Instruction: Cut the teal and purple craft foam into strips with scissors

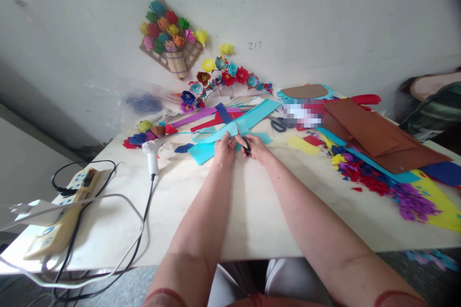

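Observation:
In front of me my right hand [255, 147] is closed round the black handles of a pair of scissors [246, 146]. Their blades point up and to the left, against a light blue paper strip [222, 132]. My left hand [225, 148] pinches that strip just left of the blades, with thumb and fingers pressed together. Under and beside my hands lie more turquoise paper pieces [201, 152]. A wider turquoise strip [262, 112] slants behind them, close to a dark blue strip [224, 113] and red paper [201, 125]. How far the blades are apart is too small to tell.
A white glue gun [152, 158] stands at left, its cord running to a power strip [68, 211]. Paper flowers [241, 76] lie along the wall. Brown sheets [378, 129] and coloured scraps [367, 177] cover the right side. Another pair of dark-handled scissors [278, 124] lies behind.

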{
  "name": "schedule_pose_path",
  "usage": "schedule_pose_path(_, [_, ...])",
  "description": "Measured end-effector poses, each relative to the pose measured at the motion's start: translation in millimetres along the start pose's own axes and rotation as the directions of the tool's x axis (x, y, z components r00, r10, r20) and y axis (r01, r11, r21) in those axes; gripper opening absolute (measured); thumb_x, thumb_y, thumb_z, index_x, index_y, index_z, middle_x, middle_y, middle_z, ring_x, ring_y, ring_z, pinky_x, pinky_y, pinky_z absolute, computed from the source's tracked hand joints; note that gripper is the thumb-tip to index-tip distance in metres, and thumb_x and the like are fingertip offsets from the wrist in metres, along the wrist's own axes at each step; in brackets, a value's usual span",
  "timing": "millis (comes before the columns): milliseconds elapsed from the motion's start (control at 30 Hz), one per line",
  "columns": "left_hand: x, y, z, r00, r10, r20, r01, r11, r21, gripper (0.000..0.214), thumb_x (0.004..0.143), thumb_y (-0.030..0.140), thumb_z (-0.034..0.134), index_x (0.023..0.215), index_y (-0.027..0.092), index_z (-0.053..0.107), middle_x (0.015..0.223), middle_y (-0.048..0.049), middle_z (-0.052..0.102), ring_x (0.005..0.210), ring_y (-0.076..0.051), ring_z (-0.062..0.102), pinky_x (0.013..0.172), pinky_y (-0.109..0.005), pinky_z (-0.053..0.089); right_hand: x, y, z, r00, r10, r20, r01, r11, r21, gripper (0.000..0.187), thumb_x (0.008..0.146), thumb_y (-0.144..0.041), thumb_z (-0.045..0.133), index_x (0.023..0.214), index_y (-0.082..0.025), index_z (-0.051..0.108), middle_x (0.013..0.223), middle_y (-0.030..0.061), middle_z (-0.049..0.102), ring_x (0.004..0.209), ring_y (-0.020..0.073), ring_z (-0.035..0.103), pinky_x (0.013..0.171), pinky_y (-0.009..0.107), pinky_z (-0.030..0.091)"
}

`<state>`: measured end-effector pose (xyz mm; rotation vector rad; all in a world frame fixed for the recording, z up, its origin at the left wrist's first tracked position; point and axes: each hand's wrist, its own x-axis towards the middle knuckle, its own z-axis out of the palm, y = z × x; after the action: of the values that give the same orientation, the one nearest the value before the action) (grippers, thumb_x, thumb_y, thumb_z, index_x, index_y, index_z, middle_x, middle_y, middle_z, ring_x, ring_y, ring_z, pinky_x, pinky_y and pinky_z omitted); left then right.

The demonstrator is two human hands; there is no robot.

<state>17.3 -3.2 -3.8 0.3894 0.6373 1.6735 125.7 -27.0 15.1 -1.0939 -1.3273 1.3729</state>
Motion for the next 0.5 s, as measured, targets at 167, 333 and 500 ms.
schedule_pose_path(167, [0.4,-0.6,0.1,1.000,-0.021,-0.011,0.021,1.000,0.002,0.013,0.080,0.009,0.054,0.068,0.014,0.054,0.064,-0.0031,0.063,0.066,-0.015,0.066,0.077,-0.029,0.052,1.3,0.8,0.2,1.000,0.006,-0.014,-0.006,1.000,-0.006,0.042,0.066,-0.050,0.070,0.065,-0.018,0.044,0.043,-0.0063,0.048,0.032,0.0053,0.044,0.028,0.015,0.026])
schedule_pose_path(333, [2.7,-2.7,-1.8,0.999,-0.031,-0.025,0.031,1.000,-0.004,0.013,0.079,0.007,0.053,0.067,0.013,0.053,0.064,-0.0044,0.062,0.069,-0.017,0.067,0.080,-0.032,0.052,4.9,3.9,-1.2,0.999,0.018,-0.030,-0.018,1.000,0.003,0.042,0.065,-0.051,0.070,0.064,-0.018,0.044,0.042,-0.0069,0.047,0.032,0.0051,0.043,0.029,0.015,0.026])
schedule_pose_path(500, [2.8,-0.4,0.5,0.993,-0.058,-0.102,0.053,0.997,-0.053,0.012,0.082,0.011,0.051,0.070,0.014,0.051,0.058,-0.0020,0.056,0.070,-0.018,0.067,0.079,-0.033,0.053,7.9,6.0,-2.7,0.996,0.037,-0.082,-0.038,0.999,-0.008,0.042,0.063,-0.052,0.071,0.063,-0.018,0.046,0.041,-0.0071,0.046,0.031,0.0049,0.041,0.029,0.016,0.025])
